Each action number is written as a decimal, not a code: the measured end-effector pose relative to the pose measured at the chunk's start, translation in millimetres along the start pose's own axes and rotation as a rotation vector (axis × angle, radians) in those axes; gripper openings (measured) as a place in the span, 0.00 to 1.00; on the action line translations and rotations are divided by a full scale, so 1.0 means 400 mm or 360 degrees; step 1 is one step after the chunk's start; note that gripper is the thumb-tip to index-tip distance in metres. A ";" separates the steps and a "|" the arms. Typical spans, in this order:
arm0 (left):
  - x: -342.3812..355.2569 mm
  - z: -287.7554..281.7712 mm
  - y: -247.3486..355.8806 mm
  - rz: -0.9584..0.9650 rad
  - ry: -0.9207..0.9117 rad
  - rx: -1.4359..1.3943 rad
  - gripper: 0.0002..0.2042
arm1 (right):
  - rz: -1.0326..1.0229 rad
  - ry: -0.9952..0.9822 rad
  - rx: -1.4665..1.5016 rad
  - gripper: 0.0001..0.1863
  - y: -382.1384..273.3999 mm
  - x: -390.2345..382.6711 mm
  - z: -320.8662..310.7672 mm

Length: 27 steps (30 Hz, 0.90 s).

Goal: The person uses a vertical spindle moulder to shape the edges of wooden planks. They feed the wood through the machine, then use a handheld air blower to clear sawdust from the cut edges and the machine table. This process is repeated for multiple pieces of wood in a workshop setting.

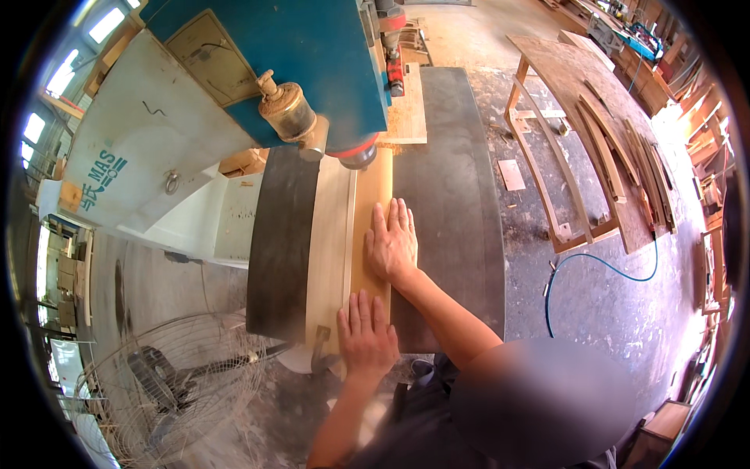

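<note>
My right hand [393,248] lies flat on a long tan board [376,181], its fingers stretched toward the machine's spindle [359,159]. Nearer to me, my left hand [366,345] rests with straight fingers at the board's near end. Neither hand wraps round anything. A pale wooden strip [331,219] runs along the left side of the tan board. Both lie lengthwise on the dark machine table [445,219]. The spindle, with a red ring above it, hangs over the far part of the board; its cutting end is hard to make out.
The blue machine head [305,59] carries an oil cup [283,105]; a grey panel door [141,133] stands at the left. A wire-caged fan [176,383] is at lower left. On the right stands a wooden bench [562,86] bearing several wood strips; a blue hose [582,256] crosses the floor.
</note>
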<state>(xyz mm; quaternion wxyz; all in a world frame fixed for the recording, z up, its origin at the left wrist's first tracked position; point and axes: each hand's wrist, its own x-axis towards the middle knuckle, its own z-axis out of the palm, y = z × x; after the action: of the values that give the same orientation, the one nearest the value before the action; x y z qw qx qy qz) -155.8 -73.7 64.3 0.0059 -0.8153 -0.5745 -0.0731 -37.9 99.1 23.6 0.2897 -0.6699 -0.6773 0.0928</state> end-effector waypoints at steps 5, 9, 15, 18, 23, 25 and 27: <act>0.013 0.000 0.000 -0.0006 -0.0025 0.0020 0.35 | -0.0008 0.0026 -0.0001 0.33 0.005 0.012 0.002; 0.021 0.000 0.000 -0.0012 -0.0017 0.0026 0.34 | -0.0006 0.0037 0.0008 0.32 0.004 0.021 0.000; 0.037 -0.002 -0.001 -0.0016 -0.0003 0.0029 0.34 | -0.0004 0.0005 -0.0018 0.32 0.008 0.033 0.005; 0.042 0.002 -0.001 -0.0016 -0.0004 0.0031 0.34 | -0.0001 -0.0014 -0.0038 0.33 0.013 0.037 0.005; 0.046 0.001 0.000 -0.0012 0.0025 0.0010 0.34 | 0.0000 -0.0027 -0.0030 0.33 0.010 0.044 -0.002; 0.046 -0.001 0.000 -0.0008 0.0034 0.0017 0.34 | -0.0006 -0.0027 -0.0029 0.33 0.007 0.045 -0.009; 0.044 -0.002 0.001 -0.0005 0.0031 -0.0023 0.34 | 0.0008 -0.0024 -0.0050 0.33 0.008 0.038 -0.009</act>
<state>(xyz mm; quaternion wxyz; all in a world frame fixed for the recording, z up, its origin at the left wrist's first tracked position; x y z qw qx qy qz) -149.8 -57.2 67.3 0.0056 -0.8136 -0.5751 -0.0852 -32.3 112.9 29.1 0.2739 -0.6754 -0.6791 0.0878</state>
